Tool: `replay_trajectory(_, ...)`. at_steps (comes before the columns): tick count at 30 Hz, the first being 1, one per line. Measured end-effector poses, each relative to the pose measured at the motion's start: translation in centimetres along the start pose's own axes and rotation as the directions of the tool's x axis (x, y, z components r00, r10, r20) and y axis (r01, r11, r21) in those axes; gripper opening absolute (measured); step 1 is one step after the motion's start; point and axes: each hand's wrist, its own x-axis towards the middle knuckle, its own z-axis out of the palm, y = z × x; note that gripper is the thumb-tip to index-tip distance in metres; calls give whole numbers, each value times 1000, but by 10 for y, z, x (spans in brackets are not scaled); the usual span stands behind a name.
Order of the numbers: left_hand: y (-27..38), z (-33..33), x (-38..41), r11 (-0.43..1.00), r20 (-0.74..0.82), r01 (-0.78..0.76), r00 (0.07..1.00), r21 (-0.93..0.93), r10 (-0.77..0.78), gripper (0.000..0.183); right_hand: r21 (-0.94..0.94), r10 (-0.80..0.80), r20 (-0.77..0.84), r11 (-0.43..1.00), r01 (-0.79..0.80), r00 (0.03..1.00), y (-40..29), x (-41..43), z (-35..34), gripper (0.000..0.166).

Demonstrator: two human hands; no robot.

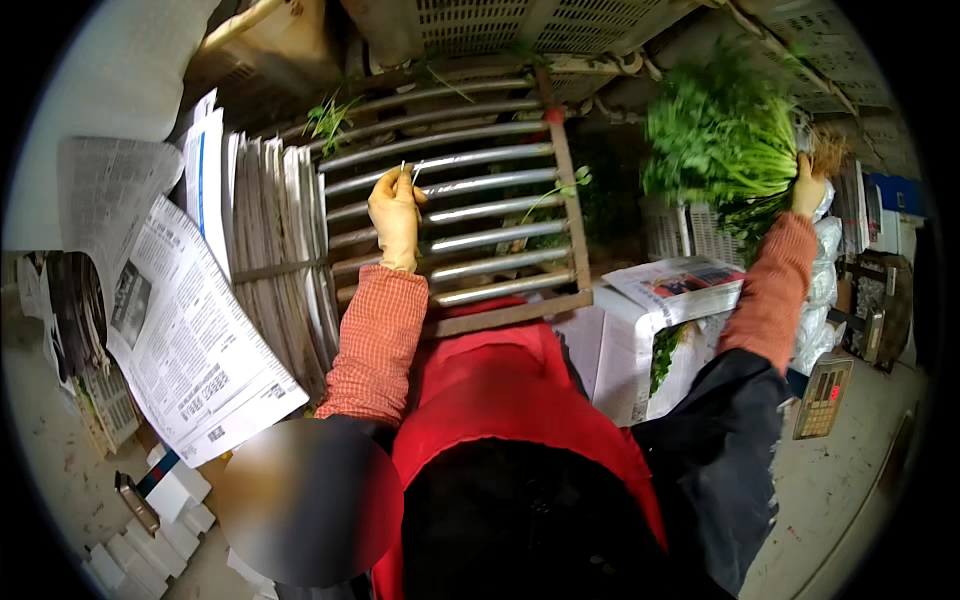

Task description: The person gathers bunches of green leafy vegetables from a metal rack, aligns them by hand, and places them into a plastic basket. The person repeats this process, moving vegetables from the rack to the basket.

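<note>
My left hand (pixel 396 214), in what looks like a thin pale glove, is above a rack of metal bars (pixel 491 184). Pinched between its thumb and fingers is a thin whitish strip (pixel 417 172), too small to name. Off to the right, my right hand (pixel 808 187) grips a large bunch of leafy green herbs (pixel 720 142) near the root end. The pale brown roots (pixel 829 150) stick out past the hand, and the leaves point left. Loose green sprigs (pixel 330 124) lie on the rack's far left corner, and another sprig (pixel 551 193) lies on its right rail.
A strapped stack of newspapers (pixel 277 247) stands left of the rack, beside a loose printed sheet (pixel 202 337). Plastic crates (pixel 525 30) rise beyond it. At right are a white box (pixel 607 352), a folded newspaper (pixel 675 285) and a keypad with red digits (pixel 823 397).
</note>
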Motion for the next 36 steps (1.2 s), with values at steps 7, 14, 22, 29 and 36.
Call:
replay_trajectory(7,14,96,37,113,326,-675,488,729,810,42,388,92,16,917,-91,996,32,-91,66,35)
replay_trajectory(14,-51,165,-37,280,742,-790,611,545,278,30,713,56,72,696,-91,996,-78,-176,42,34)
replay_trajectory(22,-33,149,41,256,493,-640,741,724,457,8,305,-514,-109,797,521,851,-113,-221,-7,13)
replay_trajectory(29,127,153,-43,746,799,-660,491,82,347,72,271,-708,116,698,663,697,-118,-258,-21,25)
replay_trajectory(36,110,186,-93,781,997,-621,-63,-67,36,82,504,-602,12,693,515,798,-123,-250,-9,19)
